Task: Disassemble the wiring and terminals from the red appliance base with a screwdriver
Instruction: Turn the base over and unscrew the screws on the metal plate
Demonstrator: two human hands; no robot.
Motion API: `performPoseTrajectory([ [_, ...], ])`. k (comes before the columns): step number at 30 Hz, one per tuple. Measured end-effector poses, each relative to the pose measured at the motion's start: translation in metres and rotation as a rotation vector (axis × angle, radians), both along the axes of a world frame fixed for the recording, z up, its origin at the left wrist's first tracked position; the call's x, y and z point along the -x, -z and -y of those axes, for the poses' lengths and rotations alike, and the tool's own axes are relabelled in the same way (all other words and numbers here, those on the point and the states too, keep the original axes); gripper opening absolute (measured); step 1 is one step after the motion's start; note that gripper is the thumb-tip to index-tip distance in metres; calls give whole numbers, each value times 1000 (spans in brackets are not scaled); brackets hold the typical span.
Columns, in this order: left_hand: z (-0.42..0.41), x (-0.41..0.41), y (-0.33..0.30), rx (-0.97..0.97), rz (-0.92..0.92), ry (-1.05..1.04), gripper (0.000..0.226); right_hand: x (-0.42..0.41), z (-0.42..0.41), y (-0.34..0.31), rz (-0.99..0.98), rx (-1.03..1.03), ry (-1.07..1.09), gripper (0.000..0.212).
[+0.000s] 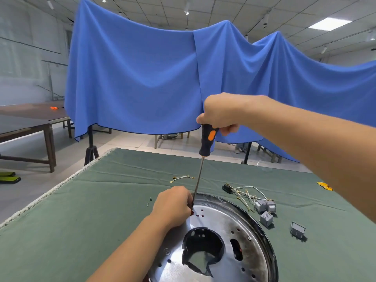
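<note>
Nearest the lens, left forearm, leading to left hand curled in a loose clench at far rim of round appliance base, fingertips pinched about lower end of screwdriver shaft; whether pinching shaft alone or a small part as well, cannot tell. Base lying flat on green table cloth, shiny metal plate upward, black rim around, red showing only through small holes beside the tip. Large jagged dark opening at centre of plate, cloth visible through it.

Screwdriver near upright, slightly tilted, black-and-orange handle grasped from above by right hand, fingers wrapped shut round its top end. Tip hidden behind left fingers; seating in a screw head not visible.

Already off and lying apart on cloth: short white wire with ring terminals beyond base, tangle of wires with grey connector blocks to right, one more grey block nearer the edge, two tiny screws left of hand.

Likely trouble: long shaft with grip at the very top, so any sideways lean probably enough to cam tip out and skid over polished plate toward left fingertips. Base unclamped, liable to turn or slide on cloth under torque. Freed screw apt to drop through plate holes or roll off among cloth folds. Jagged centre edge a cut hazard if left hand slips inward
</note>
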State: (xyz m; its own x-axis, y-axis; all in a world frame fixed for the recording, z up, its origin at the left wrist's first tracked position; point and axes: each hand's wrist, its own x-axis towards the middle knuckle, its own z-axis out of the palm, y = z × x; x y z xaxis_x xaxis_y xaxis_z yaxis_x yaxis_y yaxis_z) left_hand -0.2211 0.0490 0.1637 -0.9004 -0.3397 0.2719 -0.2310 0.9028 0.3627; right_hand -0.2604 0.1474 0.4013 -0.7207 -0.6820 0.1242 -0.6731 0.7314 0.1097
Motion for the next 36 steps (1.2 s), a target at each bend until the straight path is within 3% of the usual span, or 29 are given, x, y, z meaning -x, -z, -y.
performPoseTrajectory([
  [2,0,1,0,-8,8,-10,17,-2,-1,-6,198,61,-91,12],
  [5,1,1,0,-14,17,-18,17,-6,-3,-7,296,82,-126,20],
  [7,1,2,0,-7,17,-15,17,-8,0,-1,246,63,-80,28],
  [9,1,1,0,-7,8,-12,17,-9,1,3,58,63,-5,45],
  [12,1,1,1,-4,4,-11,17,-7,3,5,-79,24,-13,34],
  [14,1,1,1,-11,4,-13,18,-9,2,-1,75,45,-65,16],
  [16,1,1,1,-11,7,-13,18,-12,1,-9,249,93,-119,23],
  [18,1,1,2,-8,7,-14,17,-15,1,-10,294,83,-141,25],
  [20,1,1,2,-4,4,-17,16,-17,3,-3,247,91,-121,26],
  [22,1,1,2,-3,5,-15,17,-15,6,4,80,108,-78,43],
  [24,1,1,2,0,7,-10,18,-12,9,9,-62,101,-87,37],
  [27,1,1,2,10,7,-6,19,-15,5,5,8,81,-124,15],
  [32,1,1,1,27,19,-7,18,-18,-8,9,105,163,-197,17],
  [34,1,2,1,25,23,-3,18,-16,-9,15,-19,145,-125,35],
  [36,2,2,1,27,25,-1,18,-13,-8,15,-103,127,-120,30],
])
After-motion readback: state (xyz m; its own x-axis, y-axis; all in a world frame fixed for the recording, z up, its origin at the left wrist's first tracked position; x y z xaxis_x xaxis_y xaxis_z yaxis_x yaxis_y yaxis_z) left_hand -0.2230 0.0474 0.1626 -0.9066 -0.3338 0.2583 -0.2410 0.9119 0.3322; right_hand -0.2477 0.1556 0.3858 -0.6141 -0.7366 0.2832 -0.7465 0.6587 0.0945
